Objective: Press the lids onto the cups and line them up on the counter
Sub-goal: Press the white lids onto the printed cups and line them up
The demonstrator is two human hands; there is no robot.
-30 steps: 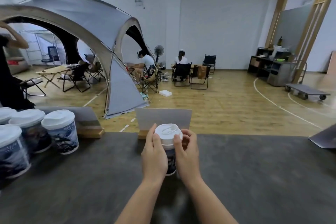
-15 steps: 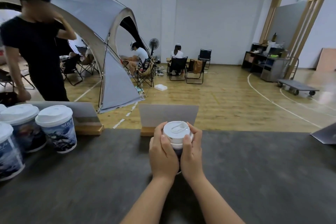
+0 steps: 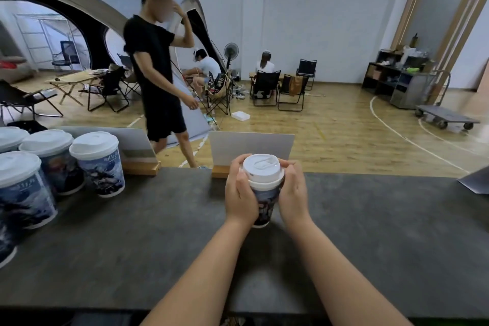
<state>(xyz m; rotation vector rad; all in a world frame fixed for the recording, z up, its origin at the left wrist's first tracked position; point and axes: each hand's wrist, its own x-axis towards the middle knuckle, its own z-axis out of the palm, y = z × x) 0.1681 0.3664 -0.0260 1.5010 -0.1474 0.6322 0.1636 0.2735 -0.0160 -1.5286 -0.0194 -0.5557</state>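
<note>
Four lidded cups point(image 3: 98, 164) left of hands point(image 3: 241, 194).

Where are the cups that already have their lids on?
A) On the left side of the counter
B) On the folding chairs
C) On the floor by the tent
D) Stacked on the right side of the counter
A: the finished cups stand together on the left of the dark counter, while the left hand and right hand hold one more cup in the middle.
</note>
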